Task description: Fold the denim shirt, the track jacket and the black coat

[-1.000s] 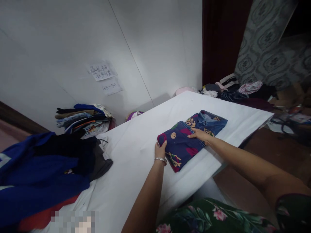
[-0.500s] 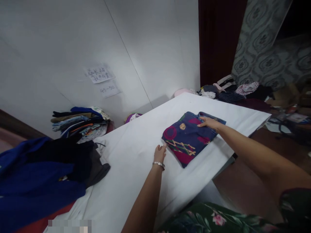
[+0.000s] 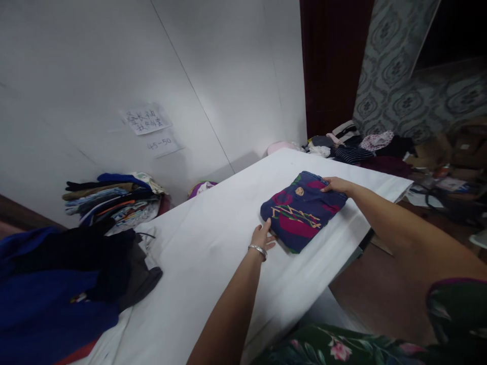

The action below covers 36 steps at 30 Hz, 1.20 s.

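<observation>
On the white table (image 3: 198, 243) lies a folded garment (image 3: 294, 220), navy with magenta patches, yellow and green lines and a small tan badge. My right hand (image 3: 338, 185) grips its far right edge, thumb on top and fingers partly hidden behind the fold. My left hand (image 3: 262, 237), a silver bangle at its wrist, is at the garment's near left edge. The left thumb touches the cloth there, while the other fingers are spread apart beside it, low over the table.
Blue and black clothes (image 3: 68, 284) are heaped on the table's left end. Behind them stands a stack of folded clothes (image 3: 114, 197) by the white wall. More loose clothes (image 3: 353, 147) lie past the far edge. Handwritten paper signs (image 3: 146, 119) hang on the wall. Cardboard boxes (image 3: 470, 144) stand far right.
The blue flap that stuck out at the garment's far right is now folded in, and the garment looks more compact. My left hand has come up against its near left edge.
</observation>
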Each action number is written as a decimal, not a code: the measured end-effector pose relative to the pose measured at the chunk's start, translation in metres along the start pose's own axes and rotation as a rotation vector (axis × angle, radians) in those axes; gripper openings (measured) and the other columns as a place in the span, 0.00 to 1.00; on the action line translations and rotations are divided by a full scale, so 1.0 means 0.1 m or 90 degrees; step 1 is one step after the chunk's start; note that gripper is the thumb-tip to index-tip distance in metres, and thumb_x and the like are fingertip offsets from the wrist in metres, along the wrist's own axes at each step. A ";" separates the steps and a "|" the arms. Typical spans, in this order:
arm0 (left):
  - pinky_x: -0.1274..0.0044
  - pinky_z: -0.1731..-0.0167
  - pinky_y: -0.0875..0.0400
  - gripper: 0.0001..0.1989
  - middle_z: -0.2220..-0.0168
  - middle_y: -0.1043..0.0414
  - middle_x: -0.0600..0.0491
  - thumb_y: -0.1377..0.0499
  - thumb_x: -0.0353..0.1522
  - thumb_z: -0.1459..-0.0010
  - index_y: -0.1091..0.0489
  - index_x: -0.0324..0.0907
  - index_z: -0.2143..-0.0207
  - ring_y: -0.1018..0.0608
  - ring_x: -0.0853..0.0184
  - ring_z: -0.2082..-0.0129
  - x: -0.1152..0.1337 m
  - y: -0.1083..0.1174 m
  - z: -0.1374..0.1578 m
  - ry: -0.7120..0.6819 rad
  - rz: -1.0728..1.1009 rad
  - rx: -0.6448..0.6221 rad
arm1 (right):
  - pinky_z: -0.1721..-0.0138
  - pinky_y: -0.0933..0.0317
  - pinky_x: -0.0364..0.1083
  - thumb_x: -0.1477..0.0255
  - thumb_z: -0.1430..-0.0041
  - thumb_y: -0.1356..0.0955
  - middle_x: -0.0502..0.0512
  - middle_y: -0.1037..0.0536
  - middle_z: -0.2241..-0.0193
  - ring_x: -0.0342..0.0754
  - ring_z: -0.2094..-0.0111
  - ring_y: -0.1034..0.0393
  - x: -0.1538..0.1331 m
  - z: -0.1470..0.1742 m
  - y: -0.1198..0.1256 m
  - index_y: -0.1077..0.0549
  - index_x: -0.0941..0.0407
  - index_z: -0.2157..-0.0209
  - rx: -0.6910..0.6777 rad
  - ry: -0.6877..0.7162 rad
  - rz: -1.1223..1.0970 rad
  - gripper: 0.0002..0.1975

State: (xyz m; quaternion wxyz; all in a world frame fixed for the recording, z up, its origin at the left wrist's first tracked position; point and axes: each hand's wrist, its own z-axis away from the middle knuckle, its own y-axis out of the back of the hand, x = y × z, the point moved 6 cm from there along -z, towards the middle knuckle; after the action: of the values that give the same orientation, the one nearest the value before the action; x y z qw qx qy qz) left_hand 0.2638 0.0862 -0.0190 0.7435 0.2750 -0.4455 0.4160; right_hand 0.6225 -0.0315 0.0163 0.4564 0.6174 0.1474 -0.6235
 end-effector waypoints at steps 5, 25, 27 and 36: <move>0.68 0.67 0.25 0.36 0.57 0.25 0.41 0.38 0.54 0.56 0.32 0.40 0.50 0.21 0.58 0.64 0.08 -0.25 -0.06 0.061 0.023 -0.038 | 0.58 0.34 0.49 0.78 0.67 0.25 0.49 0.23 0.77 0.51 0.67 0.28 0.07 -0.06 -0.03 0.22 0.56 0.70 0.018 -0.020 0.079 0.16; 0.66 0.58 0.26 0.15 0.71 0.22 0.47 0.30 0.30 0.61 0.26 0.37 0.67 0.20 0.59 0.67 -0.11 1.83 0.52 -0.071 0.043 0.234 | 0.59 0.30 0.50 0.71 0.59 0.26 0.52 0.20 0.63 0.52 0.63 0.25 -0.29 1.31 -1.87 0.30 0.54 0.56 -0.287 0.031 -0.334 0.25; 0.66 0.58 0.27 0.17 0.70 0.22 0.45 0.29 0.31 0.61 0.27 0.37 0.67 0.20 0.57 0.65 -0.25 1.91 0.57 -0.033 0.019 0.259 | 0.59 0.30 0.51 0.71 0.60 0.26 0.53 0.20 0.63 0.52 0.63 0.25 -0.27 1.30 -1.98 0.31 0.54 0.55 -0.292 0.028 -0.301 0.26; 0.67 0.37 0.58 0.34 0.37 0.46 0.44 0.33 0.38 0.54 0.37 0.42 0.45 0.47 0.55 0.36 0.09 1.65 0.79 -0.314 -0.414 0.317 | 0.56 0.31 0.51 0.72 0.58 0.27 0.53 0.22 0.56 0.54 0.57 0.27 -0.42 1.31 -1.88 0.32 0.53 0.52 -0.261 0.110 -0.224 0.27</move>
State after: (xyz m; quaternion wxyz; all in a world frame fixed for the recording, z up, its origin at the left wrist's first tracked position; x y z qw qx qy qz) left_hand 0.0895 0.1107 0.0314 0.6189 0.6602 -0.3863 0.1783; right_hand 0.3911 -0.0117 0.0083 0.4420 0.5280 0.4140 -0.5953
